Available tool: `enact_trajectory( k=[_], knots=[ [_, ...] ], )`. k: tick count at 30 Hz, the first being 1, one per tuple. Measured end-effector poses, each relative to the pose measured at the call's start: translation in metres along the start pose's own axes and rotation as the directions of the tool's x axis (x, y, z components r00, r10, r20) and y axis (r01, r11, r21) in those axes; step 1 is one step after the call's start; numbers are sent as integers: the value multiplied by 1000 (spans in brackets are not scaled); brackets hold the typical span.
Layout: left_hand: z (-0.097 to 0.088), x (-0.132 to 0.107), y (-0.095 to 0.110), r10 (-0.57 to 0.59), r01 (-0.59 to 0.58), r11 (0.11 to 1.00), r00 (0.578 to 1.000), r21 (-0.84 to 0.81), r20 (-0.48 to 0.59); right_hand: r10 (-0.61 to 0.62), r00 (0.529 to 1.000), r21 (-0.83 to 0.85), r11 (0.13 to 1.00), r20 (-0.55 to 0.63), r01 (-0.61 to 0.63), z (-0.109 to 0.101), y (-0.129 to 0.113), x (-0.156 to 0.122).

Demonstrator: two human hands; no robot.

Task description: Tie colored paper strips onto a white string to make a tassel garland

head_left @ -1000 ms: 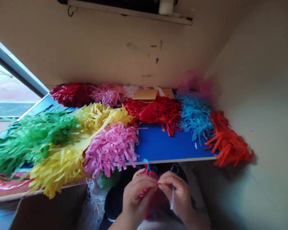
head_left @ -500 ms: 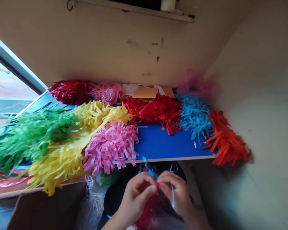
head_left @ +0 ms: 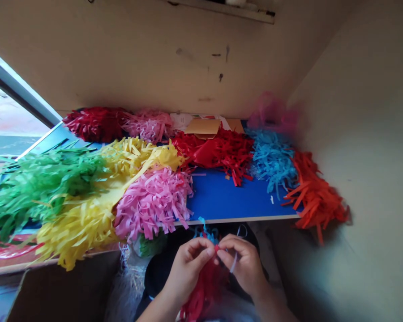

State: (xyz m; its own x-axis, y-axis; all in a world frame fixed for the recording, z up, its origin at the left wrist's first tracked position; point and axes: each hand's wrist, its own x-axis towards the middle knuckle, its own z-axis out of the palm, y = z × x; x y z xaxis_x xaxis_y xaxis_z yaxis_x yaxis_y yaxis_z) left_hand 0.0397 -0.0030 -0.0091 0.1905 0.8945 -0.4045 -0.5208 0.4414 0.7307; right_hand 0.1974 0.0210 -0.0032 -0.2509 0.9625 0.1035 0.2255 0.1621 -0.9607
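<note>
Over my lap, my left hand (head_left: 193,264) is closed in a pinch at the twisted top of a red tissue-paper tassel (head_left: 201,293). My right hand (head_left: 243,261) pinches at the same red top, its fingertips almost meeting the left ones. A thin white string (head_left: 234,262) runs by the right fingers and loops up behind them. Red strips hang blurred below both hands. Just beyond the fingers show blue paper strips (head_left: 208,232), partly hidden by the hands.
The blue table (head_left: 228,197) carries fringed paper bundles: green (head_left: 50,179), yellow (head_left: 83,223), pink (head_left: 154,197), red (head_left: 218,150), light blue (head_left: 273,156) and orange (head_left: 319,197). Brown card (head_left: 203,126) lies at the back. A cardboard box (head_left: 63,290) stands lower left, by white shredded strips (head_left: 127,286).
The fingers have shifted slightly around the red tassel top, and more of its red strips show below. The string beside the right hand now slants. The camera view has tilted slightly downward.
</note>
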Motion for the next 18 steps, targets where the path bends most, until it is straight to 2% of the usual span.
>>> enact_trajectory(
  k=[3, 5, 7, 9, 11, 13, 15, 16, 18],
  knots=[
    [-1, 0, -2, 11, -11, 999, 1000, 34, 19, -23, 999, -33, 999, 25, 24, 0, 0, 0],
    [-1, 0, -4, 120, -115, 981, 993, 157, -19, -72, 997, -71, 995, -8, 71, 3, 1, -1],
    [-2, -1, -6, 332, -295, 888, 942, 353, -48, -151, 985, -121, 983, -84, 141, 6, 2, -3],
    [-1, -3, -8, 514, -442, 740, 858, 506, -2, -227, 963, -169, 965, -148, 201, 10, 2, -5],
    [-1, -3, -9, 598, -528, 634, 798, 565, 74, -258, 951, -190, 955, -168, 225, 12, 2, -8],
    [1, -4, -8, 621, -563, 589, 775, 580, 121, -246, 955, -185, 959, -165, 216, 13, 3, -10],
    [2, -4, -6, 596, -544, 602, 793, 584, 124, -213, 964, -167, 968, -162, 186, 12, 4, -10],
    [3, -4, -5, 559, -507, 629, 822, 590, 109, -180, 972, -154, 976, -151, 156, 11, 5, -9],
    [1, -3, -3, 452, -391, 720, 891, 574, 41, -39, 996, -106, 994, -86, 30, 7, 8, -7]
  ],
)
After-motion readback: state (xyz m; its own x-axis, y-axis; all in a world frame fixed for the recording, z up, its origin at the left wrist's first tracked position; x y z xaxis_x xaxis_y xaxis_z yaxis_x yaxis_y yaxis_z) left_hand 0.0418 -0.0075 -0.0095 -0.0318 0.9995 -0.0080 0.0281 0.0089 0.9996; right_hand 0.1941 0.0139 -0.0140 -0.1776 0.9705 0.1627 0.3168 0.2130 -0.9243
